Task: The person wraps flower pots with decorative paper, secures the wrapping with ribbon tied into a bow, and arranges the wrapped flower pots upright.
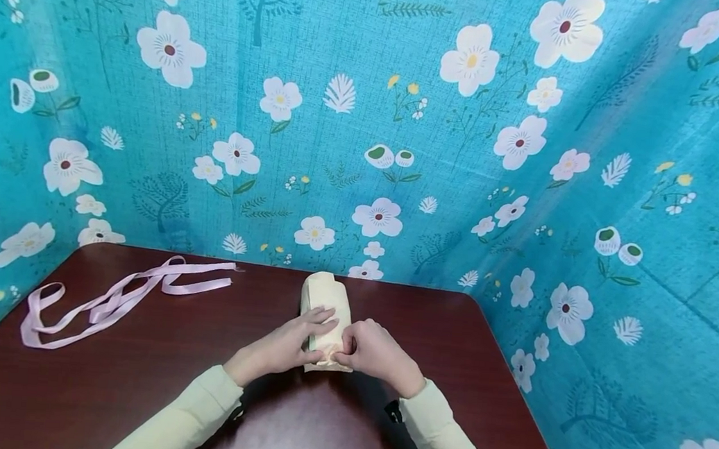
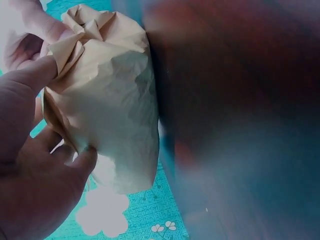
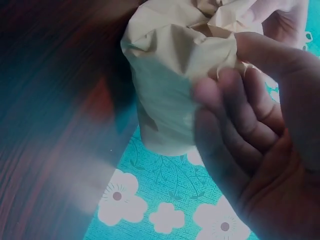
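Note:
A cylinder-like parcel wrapped in beige paper [image 1: 327, 295] lies on the dark red table, its long side pointing away from me. Its near end is creased and gathered into folds, seen closely on the wrapped parcel [image 2: 120, 100] in the left wrist view. My left hand [image 1: 282, 344] holds it from the left, fingers over the top and thumb at the folded end. From the right, my right hand [image 1: 382, 353] pinches the paper at that same end, with its other fingers curled beside the parcel [image 3: 162, 95]. What the paper covers is hidden.
A long pink ribbon [image 1: 99, 312] lies in loose loops on the left of the table [image 1: 167, 371]. Teal cloth with white flowers [image 1: 340, 146] hangs behind the table and along its sides.

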